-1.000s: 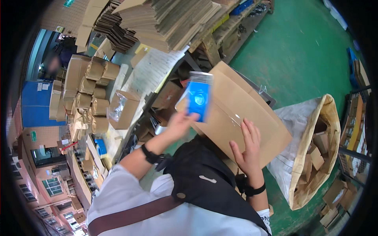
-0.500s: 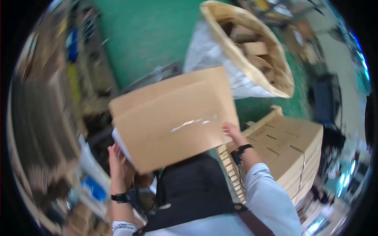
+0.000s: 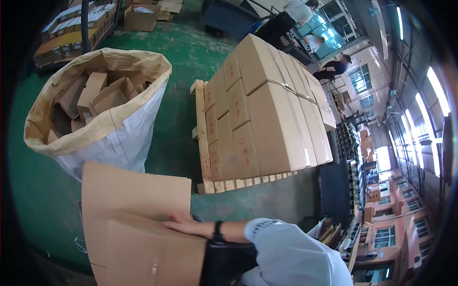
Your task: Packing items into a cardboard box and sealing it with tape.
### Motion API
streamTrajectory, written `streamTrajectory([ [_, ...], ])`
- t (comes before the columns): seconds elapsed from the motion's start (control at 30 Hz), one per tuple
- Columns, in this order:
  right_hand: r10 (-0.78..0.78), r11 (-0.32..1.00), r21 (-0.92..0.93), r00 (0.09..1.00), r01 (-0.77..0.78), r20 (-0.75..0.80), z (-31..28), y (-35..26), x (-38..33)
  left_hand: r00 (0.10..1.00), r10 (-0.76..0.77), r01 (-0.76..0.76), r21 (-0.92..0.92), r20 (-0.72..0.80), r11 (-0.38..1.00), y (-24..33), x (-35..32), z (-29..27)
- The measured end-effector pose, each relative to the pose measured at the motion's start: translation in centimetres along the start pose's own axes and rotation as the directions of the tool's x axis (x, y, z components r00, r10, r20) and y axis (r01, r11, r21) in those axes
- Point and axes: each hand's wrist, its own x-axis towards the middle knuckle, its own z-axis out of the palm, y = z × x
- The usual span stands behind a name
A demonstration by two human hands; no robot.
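Note:
A large brown cardboard sheet (image 3: 136, 190), folded along a crease, stretches across the lower left in front of my body. A strip of clear tape shows near its lower part. My right hand (image 3: 185, 225) lies on the cardboard near its right edge, fingers stretched out flat along the crease. A black band circles that wrist. My left hand does not show in the picture. Just beyond the cardboard stands a big white woven sack (image 3: 129, 133) with a rolled tan rim, holding several cardboard pieces (image 3: 93, 93).
A wooden pallet (image 3: 202, 143) carries strapped brown cartons (image 3: 274, 128) ahead to the right. Farther back are a loaded rack (image 3: 85, 28), an open carton (image 3: 140, 19) and a dark blue bin (image 3: 226, 19). People (image 3: 334, 69) work at the far right. Green floor (image 3: 179, 114) runs between sack and pallet.
The view has swung right, so sack and pallet now sit farther left. The cardboard has shifted to the lower left. My left hand has left the picture; my right stays on the cardboard.

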Motion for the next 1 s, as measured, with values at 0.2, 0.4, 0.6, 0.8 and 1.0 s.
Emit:
streamTrajectory([
  [0.2, 0.277, 0.667, 0.658, 0.936, -0.351, 0.218, -2.9, 11.4, -8.2, 0.999, 0.039, -0.039, 0.02, 0.035, 0.999, 0.8, 3.7, 1.8],
  [0.4, 0.36, 0.745, 0.558, 0.925, -0.365, 0.124, -11.0, 10.0, -17.1, 0.993, 0.066, -0.073, 0.078, 0.097, 0.994, 3.0, 5.5, 7.6],
  [0.6, 0.132, 0.815, 0.571, 0.991, -0.094, -0.025, -18.3, 14.8, -24.1, 0.974, 0.146, -0.181, 0.199, 0.176, 0.963, 9.8, 1.7, 20.1],
  [0.8, -0.145, 0.753, 0.638, 0.986, 0.165, -0.084, -24.6, 20.4, -31.4, 0.937, 0.195, -0.298, 0.373, 0.289, 0.879, 13.9, -4.7, 34.9],
  [1.0, -0.263, 0.616, 0.748, 0.96, 0.245, -0.097, -31.1, 32.6, -39.9, 0.939, 0.113, -0.259, 0.451, 0.324, 0.854, 7.4, -12.8, 46.0],
])
